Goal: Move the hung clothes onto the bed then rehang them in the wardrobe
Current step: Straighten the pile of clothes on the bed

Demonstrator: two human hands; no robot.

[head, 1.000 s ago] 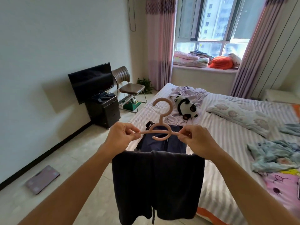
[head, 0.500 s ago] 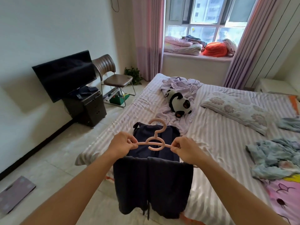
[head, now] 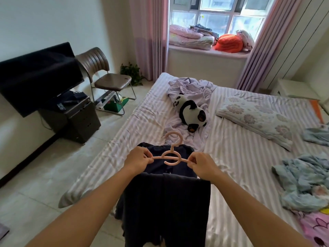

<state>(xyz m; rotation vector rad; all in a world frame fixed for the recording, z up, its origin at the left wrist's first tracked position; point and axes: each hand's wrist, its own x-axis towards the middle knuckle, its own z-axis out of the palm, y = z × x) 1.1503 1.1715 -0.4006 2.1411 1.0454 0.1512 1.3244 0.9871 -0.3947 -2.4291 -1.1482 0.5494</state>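
Over the striped bed (head: 236, 157), my left hand (head: 138, 160) and right hand (head: 201, 164) pinch the pink hanger (head: 171, 154) bearing dark trousers (head: 165, 207); next I would lower it onto the sheet.

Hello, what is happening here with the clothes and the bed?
A person is standing at the side of the bed and holding a pink hanger with both hands. The left hand pinches one end, the right hand the other. Dark trousers hang folded over its bar. Another dark garment already lies on the bed just beyond it, near a toy panda. The trousers are not put down yet.
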